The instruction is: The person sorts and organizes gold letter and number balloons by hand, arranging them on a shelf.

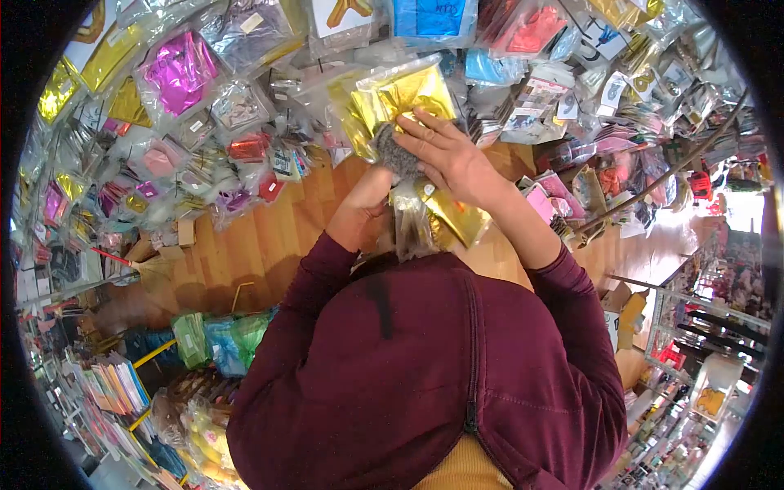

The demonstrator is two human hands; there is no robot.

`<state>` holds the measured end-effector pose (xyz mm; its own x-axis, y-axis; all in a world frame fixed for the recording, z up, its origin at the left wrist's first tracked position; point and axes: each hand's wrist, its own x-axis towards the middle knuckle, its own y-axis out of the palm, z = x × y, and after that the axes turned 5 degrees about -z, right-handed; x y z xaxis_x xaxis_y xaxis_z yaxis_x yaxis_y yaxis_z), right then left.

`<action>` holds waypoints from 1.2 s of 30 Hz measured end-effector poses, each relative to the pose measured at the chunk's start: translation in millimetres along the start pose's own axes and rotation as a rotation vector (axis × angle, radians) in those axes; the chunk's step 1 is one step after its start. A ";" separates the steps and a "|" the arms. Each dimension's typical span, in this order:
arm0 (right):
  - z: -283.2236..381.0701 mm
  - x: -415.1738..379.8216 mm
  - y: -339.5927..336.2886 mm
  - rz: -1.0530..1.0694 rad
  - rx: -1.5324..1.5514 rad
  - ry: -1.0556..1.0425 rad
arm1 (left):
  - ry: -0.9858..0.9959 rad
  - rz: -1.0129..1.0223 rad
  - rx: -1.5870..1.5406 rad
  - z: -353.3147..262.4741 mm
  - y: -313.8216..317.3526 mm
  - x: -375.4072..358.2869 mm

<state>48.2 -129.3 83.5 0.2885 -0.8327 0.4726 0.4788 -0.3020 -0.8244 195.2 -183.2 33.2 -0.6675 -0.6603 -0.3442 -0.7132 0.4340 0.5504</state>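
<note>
Gold foil packets in clear plastic (416,88) are in front of my chest, with a grey fuzzy cloth (398,155) against them. My right hand (447,153) lies over the cloth and packets, fingers stretched out and pointing up-left. Below and left of the cloth, my left hand (371,196) is curled at the packets' lower part; its fingers are mostly hidden. Another gold packet (457,216) hangs below my right hand, beside crumpled clear plastic (411,224).
Racks of bagged goods curve across the front, with a magenta foil packet (180,72) and a blue packet (428,16). Wooden floor (253,253) shows below. Green bags (192,339) lie lower left; a cardboard box (630,317) stands at right.
</note>
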 end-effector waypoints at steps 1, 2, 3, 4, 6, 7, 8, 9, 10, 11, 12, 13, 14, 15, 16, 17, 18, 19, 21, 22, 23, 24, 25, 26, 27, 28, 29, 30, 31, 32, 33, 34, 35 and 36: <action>-6.8 2.1 -0.4 -0.016 -0.022 -0.028 | 0.051 0.014 0.041 -0.4 0.7 2.5; -11.8 5.1 -1.2 -0.035 -0.043 -0.052 | 0.098 0.029 0.088 -0.9 -0.5 5.1; -11.6 6.5 0.1 -0.073 -0.076 -0.053 | 0.157 0.121 0.137 0.0 -8.0 9.3; -10.1 8.0 0.3 -0.073 -0.071 -0.039 | 0.142 0.122 0.140 -1.7 -15.7 9.1; -11.2 16.8 -2.4 -0.159 -0.184 -0.072 | 0.347 0.298 0.604 -15.0 -20.8 9.9; -11.5 21.0 -3.7 -0.181 -0.193 -0.064 | 0.212 0.234 0.330 -11.7 -20.1 15.4; -14.0 24.3 -3.3 -0.185 -0.193 -0.062 | 0.211 0.235 0.334 -17.6 -13.4 12.3; -18.2 28.7 -2.9 -0.243 -0.206 -0.070 | 0.065 0.142 0.192 -29.8 -2.8 6.0; -22.6 33.6 -3.3 -0.302 -0.219 -0.080 | -0.076 0.047 0.048 -36.9 4.9 2.0; -25.8 37.9 -5.4 -0.301 -0.259 -0.076 | -0.034 0.032 0.051 -36.2 9.2 0.4; -31.8 44.6 -5.3 -0.303 -0.254 -0.081 | -0.030 0.026 0.052 -30.6 7.1 2.9; -40.0 51.1 -5.0 -0.342 -0.195 -0.007 | -0.023 0.019 0.097 -19.5 2.1 7.6; -46.9 56.6 -4.8 -0.379 -0.135 0.067 | -0.016 0.012 0.142 -18.5 5.9 6.5; -52.4 58.9 -6.8 -0.426 -0.032 0.097 | 0.023 -0.014 0.196 -17.9 11.0 0.6; -58.2 59.4 -8.6 -0.426 -0.030 0.094 | 0.026 -0.016 0.196 -19.1 13.5 -2.4; -64.7 59.5 -11.5 -0.433 -0.013 0.205 | -0.002 0.017 0.158 -20.5 15.0 -4.0; -72.5 59.6 -15.8 -0.438 0.004 0.315 | -0.028 0.052 0.119 -21.4 15.8 -4.3; -82.6 59.2 -21.9 -0.499 0.050 0.372 | 0.021 0.065 0.112 -19.3 13.7 -3.3; -93.0 62.4 -40.3 -0.639 0.082 0.436 | 0.014 0.082 0.036 -15.6 5.6 1.6; -93.5 61.9 -43.2 -0.634 0.085 0.432 | 0.003 0.099 -0.039 -14.4 1.7 4.6; -74.2 65.5 -54.5 -0.659 0.182 0.343 | -0.055 0.062 -0.072 -13.6 -0.2 7.7; -55.3 67.4 -61.0 -0.684 0.277 0.254 | -0.053 0.058 -0.075 -13.7 0.1 7.7; -35.9 69.7 -58.6 -0.535 0.068 0.032 | -0.066 0.039 -0.073 -14.2 1.1 8.2; -17.5 72.4 -53.1 -0.381 -0.143 -0.183 | -0.081 0.024 -0.069 -14.6 2.6 9.4; -7.7 64.7 -35.4 -0.265 -0.185 -0.157 | -0.086 0.033 -0.063 -12.7 2.0 11.7; -6.2 51.7 -15.8 -0.149 -0.226 -0.127 | -0.075 0.067 -0.026 -8.8 -0.9 13.8; -17.8 48.3 -9.7 -0.141 -0.191 -0.112 | -0.063 0.101 0.009 -6.3 -1.4 15.2; -27.6 48.5 -10.2 -0.139 -0.197 -0.112 | -0.061 0.107 0.006 -5.0 2.1 14.0; -38.4 51.5 -12.2 -0.204 -0.227 -0.068 | 0.012 0.099 0.058 -5.3 5.4 11.5; -49.9 52.2 -11.8 -0.270 -0.250 -0.013 | 0.074 0.088 0.113 -5.3 6.6 6.2; -64.1 50.2 -10.5 -0.337 -0.173 0.054 | 0.294 0.212 0.452 -8.8 2.1 -5.3; -74.8 45.2 -10.3 -0.327 -0.107 0.155 | 0.283 0.206 0.454 -5.9 -0.1 -7.1; -83.2 44.7 -15.1 -0.324 -0.048 0.246 | 0.151 0.140 0.363 -5.2 -0.6 -2.0; -94.8 41.7 -20.1 -0.319 -0.041 0.283 | 0.026 0.078 0.270 -11.3 6.4 -0.1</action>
<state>-28.0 -202.0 90.3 -0.1099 -0.7876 0.6064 0.4722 -0.5782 -0.6654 193.2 -187.4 45.4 -0.7195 -0.6326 -0.2867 -0.6933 0.6293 0.3511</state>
